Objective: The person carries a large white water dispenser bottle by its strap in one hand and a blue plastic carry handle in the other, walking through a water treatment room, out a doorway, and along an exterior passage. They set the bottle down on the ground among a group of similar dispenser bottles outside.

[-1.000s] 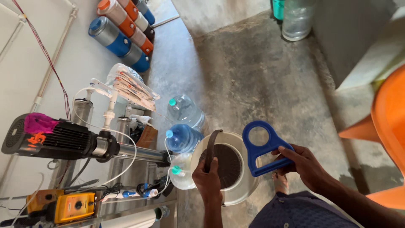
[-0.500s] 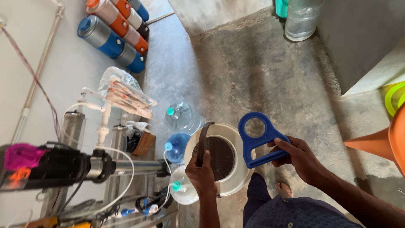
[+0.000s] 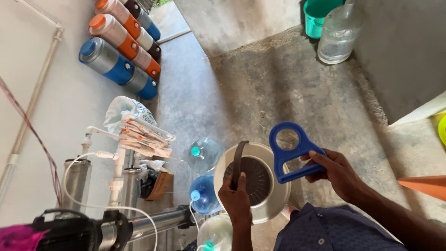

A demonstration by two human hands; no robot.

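**Two hands, two tools over the housing**

Two bottles point(image 3: 205, 155) lie on the floor point(image 3: 288, 83) just left of the white housing point(image 3: 276, 195). Our left hand point(image 3: 237, 200) is closed around a dark strap point(image 3: 238, 160) that curves over the housing's ribbed dark middle. Our right hand point(image 3: 337, 172) grips the bar of a blue wrench point(image 3: 290, 151), its ring touching the housing's right rim.

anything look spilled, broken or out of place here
Nothing clearly spilled or broken. The left hand grips a dark strap over the white housing; the right hand holds a blue wrench. Water bottles lie on the floor.
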